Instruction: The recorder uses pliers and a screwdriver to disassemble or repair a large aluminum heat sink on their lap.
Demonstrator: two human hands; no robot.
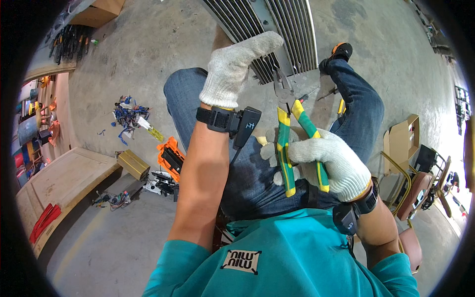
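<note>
My left hand [232,69], in a pale knitted glove, grips the near left part of a finned metal panel [297,29]. One finger or thumb lies across the fins; the others are hidden. Combination pliers [287,143] with green and yellow handles are in my gloved right hand [334,161]. Their handles stand apart, and the fingers wrap around them from below. The plier jaws [283,86] are at the panel's near edge; whether they bite on anything is too small to tell. The panel is between my legs, beyond my knees.
On the floor to the left lie a heap of blue wire scraps [129,116], an orange plastic part [170,157] and a gold metal box [133,165]. A screwdriver [309,95] lies near my right leg. A wooden bench [69,178] stands left, an opened carton [402,141] right.
</note>
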